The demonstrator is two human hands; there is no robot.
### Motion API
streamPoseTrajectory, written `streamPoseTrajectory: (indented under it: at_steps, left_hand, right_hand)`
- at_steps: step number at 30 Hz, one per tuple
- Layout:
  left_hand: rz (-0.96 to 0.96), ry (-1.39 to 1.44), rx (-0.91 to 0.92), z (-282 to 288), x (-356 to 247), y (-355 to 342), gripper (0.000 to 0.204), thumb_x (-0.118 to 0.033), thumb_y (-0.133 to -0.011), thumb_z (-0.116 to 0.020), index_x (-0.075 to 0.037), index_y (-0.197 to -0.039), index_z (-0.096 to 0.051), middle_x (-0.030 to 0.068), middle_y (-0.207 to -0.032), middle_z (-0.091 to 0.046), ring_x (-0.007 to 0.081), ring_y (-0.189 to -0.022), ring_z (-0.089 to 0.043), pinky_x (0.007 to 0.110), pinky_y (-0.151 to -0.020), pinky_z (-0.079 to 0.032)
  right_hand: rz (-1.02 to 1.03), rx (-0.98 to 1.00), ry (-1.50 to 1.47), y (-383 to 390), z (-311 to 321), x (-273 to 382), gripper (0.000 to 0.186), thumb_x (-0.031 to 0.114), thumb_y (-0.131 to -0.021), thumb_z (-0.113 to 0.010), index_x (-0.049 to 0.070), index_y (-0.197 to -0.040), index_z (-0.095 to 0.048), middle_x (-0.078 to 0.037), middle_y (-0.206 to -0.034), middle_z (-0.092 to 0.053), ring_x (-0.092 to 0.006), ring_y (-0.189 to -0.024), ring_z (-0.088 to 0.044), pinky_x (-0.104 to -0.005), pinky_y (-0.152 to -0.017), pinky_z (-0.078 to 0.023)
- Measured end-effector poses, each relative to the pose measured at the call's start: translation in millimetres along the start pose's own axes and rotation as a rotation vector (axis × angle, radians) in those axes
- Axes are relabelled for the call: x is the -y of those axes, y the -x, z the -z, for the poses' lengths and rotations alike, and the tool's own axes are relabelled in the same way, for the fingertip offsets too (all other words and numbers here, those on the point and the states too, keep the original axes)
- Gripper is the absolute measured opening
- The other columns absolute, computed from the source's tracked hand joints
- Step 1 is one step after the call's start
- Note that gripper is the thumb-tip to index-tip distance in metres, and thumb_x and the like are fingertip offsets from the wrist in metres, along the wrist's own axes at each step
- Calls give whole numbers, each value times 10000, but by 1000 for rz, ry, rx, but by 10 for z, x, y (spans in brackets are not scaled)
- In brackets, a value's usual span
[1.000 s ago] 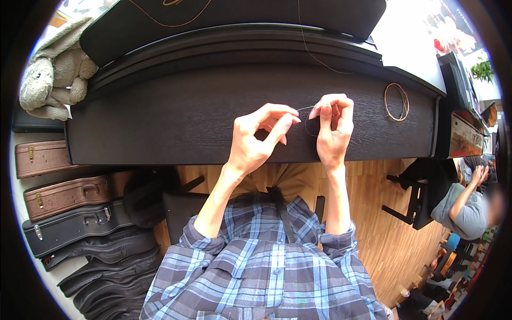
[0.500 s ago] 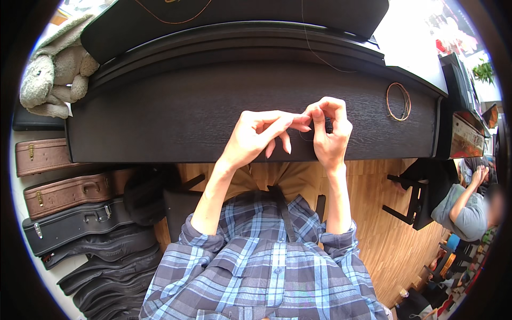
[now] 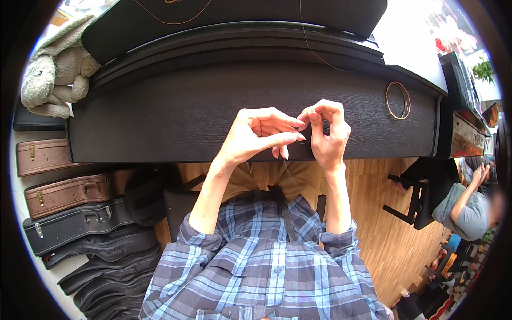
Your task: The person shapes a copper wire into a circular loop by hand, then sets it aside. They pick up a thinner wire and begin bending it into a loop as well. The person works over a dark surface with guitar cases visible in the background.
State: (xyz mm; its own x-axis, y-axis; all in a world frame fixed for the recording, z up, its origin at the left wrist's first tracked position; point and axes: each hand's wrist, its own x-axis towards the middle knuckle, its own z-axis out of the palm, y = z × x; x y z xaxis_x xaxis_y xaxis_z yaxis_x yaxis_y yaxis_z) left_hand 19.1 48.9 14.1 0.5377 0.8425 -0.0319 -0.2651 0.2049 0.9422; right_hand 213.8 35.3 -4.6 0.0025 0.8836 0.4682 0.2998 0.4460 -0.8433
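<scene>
My two hands meet above the dark lid near its front edge. A thin wire string (image 3: pixel 290 172) shows faintly, hanging from beneath the left fingertips toward my lap; a fine curve of it also shows between the hands. My left hand (image 3: pixel 250 136) has its fingers bent and its thumb close to them, with the string at the fingertips. My right hand (image 3: pixel 328 130) is closed in a pinch, thumb against curled index finger, on the string's other part. The exact grip points are too fine to make out. Farther right lies a coiled copper-coloured string (image 3: pixel 398 100).
The black wood-grained piano lid (image 3: pixel 160 114) spans the front. Another loose string (image 3: pixel 320 57) trails over its back ledge. A plush rabbit (image 3: pixel 48 74) sits far left, above several instrument cases (image 3: pixel 69 189). A person (image 3: pixel 464 213) is at the far right beyond a black stool (image 3: pixel 416 194).
My left fingers have spread slightly and the thumb has dropped away from the index finger. The string hanging toward my lap now shows. The right hand has barely moved.
</scene>
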Motion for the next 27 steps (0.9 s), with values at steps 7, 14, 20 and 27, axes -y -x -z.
streamPoseTrajectory:
  at_steps: [7, 14, 20, 27]
  left_hand:
    - [-6, 10, -81, -31, 61, -11, 209, -84, -968, -679, 23, -1148, -687, 167, -961, -762, 149, -628, -703, 253, -557, -564]
    - [-103, 104, -156, -15, 106, -8, 169, -108, -1012, -626, 44, -1074, -665, 152, -1029, -733, 163, -627, -703, 264, -550, -561]
    - [-133, 104, -110, -18, 100, -5, 160, -91, -1020, -605, 47, -1080, -663, 155, -1040, -732, 154, -650, -700, 255, -569, -554]
    - [-128, 136, -90, -8, 99, -13, 109, -40, -950, -699, 30, -1023, -658, 146, -1013, -735, 116, -669, -674, 241, -571, -547]
  right_hand:
    - [17, -19, -36, 2, 4, -28, 93, 67, -1029, -590, 18, -1074, -525, -95, -789, -697, -132, -677, -666, -269, -672, -548]
    - [-5, -1, 23, -1, 2, -9, 99, 78, -1032, -590, 8, -1071, -533, -105, -798, -698, -132, -653, -662, -261, -653, -541]
    - [-2, -22, 12, -14, -18, -32, 68, 31, -1010, -604, 13, -1062, -563, -82, -778, -698, -127, -641, -672, -255, -625, -546]
    - [-9, 11, 11, -3, -7, -33, 82, 55, -1025, -594, 7, -1070, -544, -97, -781, -697, -122, -657, -654, -260, -650, -544]
